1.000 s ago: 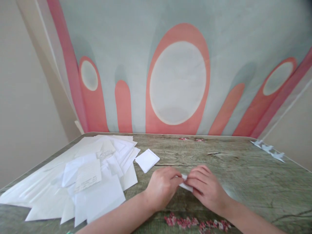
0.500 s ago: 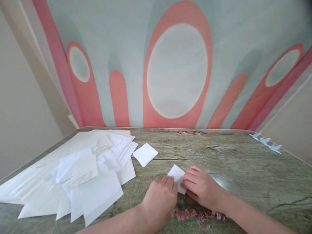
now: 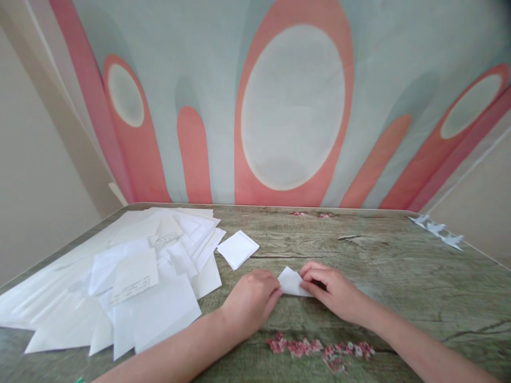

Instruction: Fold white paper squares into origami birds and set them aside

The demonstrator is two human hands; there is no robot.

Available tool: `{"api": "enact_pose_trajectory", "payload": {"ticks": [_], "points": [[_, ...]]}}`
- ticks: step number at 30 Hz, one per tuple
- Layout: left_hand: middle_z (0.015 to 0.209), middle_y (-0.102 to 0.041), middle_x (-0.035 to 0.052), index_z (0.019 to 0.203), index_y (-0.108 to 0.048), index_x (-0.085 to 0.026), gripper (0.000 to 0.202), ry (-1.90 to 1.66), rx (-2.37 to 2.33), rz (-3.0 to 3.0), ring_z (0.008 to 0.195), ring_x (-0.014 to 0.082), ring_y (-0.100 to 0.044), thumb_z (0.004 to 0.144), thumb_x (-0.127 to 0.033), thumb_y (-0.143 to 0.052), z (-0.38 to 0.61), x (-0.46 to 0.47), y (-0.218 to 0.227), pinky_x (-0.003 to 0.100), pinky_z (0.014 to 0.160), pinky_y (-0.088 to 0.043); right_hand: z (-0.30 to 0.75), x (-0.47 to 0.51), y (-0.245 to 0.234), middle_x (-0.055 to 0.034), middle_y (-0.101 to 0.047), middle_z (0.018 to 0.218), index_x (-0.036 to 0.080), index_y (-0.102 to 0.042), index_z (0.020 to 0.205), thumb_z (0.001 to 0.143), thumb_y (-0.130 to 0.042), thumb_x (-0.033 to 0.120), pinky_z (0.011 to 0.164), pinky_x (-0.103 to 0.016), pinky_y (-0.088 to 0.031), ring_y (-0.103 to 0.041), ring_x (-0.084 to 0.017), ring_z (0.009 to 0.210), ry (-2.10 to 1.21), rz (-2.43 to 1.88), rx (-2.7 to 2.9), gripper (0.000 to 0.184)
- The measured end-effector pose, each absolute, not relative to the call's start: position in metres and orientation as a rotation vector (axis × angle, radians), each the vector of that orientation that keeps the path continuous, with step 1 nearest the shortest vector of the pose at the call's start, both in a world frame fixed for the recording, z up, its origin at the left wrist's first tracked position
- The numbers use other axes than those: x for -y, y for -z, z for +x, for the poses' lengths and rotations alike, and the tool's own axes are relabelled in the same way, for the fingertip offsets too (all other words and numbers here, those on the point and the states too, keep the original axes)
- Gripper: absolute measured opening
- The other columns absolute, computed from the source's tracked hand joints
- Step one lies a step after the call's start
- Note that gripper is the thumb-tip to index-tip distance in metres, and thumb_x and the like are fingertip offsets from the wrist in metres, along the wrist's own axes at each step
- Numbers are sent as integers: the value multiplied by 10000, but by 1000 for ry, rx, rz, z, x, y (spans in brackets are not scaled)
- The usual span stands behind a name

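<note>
A small folded white paper piece (image 3: pixel 290 283) lies on the wood-patterned table (image 3: pixel 399 276) between my hands. My left hand (image 3: pixel 252 299) is curled, its fingertips pinching the paper's left edge. My right hand (image 3: pixel 332 288) presses its bent fingers on the paper's right side, covering part of it. Both wrists rest low over the table, near its front edge.
A loose heap of white paper sheets (image 3: pixel 131 276) covers the left of the table. A separate white paper square (image 3: pixel 238 249) lies just left of centre. Small white folded figures (image 3: pixel 437 230) stand at the far right edge. A curtain with red shapes hangs behind.
My left hand moved up beside the paper and now pinches its left edge. The paper lies flatter and more spread than a second ago. The view tilted slightly.
</note>
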State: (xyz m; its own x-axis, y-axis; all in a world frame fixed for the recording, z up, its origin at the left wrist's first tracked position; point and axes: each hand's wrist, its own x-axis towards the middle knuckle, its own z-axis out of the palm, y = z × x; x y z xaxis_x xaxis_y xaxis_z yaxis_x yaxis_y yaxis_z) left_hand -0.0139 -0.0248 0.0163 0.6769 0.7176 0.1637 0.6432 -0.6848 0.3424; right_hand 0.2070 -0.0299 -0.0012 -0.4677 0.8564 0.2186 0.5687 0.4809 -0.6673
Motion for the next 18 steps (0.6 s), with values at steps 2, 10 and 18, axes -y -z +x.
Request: {"api": "enact_pose_trajectory", "payload": {"ticks": [2, 10, 18], "points": [[900, -637, 42, 928, -603, -169, 154, -494, -1090, 2551, 874, 170, -580, 845, -190, -475, -15, 20, -13, 290, 825, -457, 205, 28, 7, -35, -583, 836, 182, -568, 693, 881, -456, 269, 700, -286, -436, -550, -148, 759, -693, -1237, 2134, 235], [1133, -515, 64, 1202, -434, -216, 387, -485, -1089, 2609, 1039, 196, -505, 823, -148, -482, -12, 24, -7, 367, 928, -414, 199, 21, 9, -17, -580, 774, 182, -553, 692, 880, -450, 283, 660, -263, -406, -540, -142, 713, -646, -1326, 2131, 237], [1179, -453, 65, 1172, -450, -230, 349, -387, -1099, 2656, 994, 188, -528, 836, -137, -444, -12, 28, -10, 346, 891, -449, 199, 25, 12, 29, -535, 623, 193, -517, 703, 893, -409, 310, 539, -237, -346, -484, -128, 585, -598, -1455, 2080, 248]]}}
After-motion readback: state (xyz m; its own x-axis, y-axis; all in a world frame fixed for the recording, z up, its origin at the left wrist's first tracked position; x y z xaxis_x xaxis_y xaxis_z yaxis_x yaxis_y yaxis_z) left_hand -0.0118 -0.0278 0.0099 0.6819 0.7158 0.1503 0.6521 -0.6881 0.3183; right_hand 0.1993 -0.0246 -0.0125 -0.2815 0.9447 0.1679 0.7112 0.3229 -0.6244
